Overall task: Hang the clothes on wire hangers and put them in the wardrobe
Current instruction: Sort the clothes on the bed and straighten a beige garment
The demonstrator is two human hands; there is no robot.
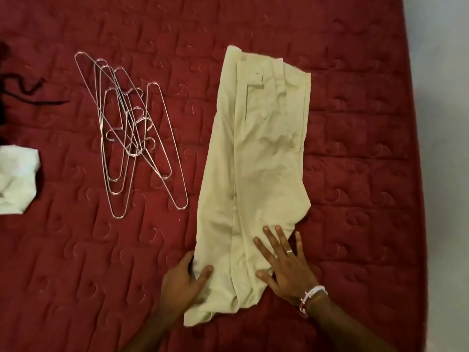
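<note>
Folded beige trousers (264,153) lie lengthwise on the red quilted bed (355,148), waistband at the far end. My right hand (284,265) presses flat on the lower right part of the trousers, fingers spread, a ring on one finger and a bead bracelet at the wrist. My left hand (185,280) holds the trousers' left edge near the bottom, thumb on top of the cloth and fingers tucked under it. A loose pile of several wire hangers (132,133) lies on the bed to the left of the trousers.
A pale crumpled garment (17,179) sits at the left edge of the view. Dark cloth (15,90) shows at the far left above it. The bed's right edge runs down the right side, with grey floor (441,97) beyond.
</note>
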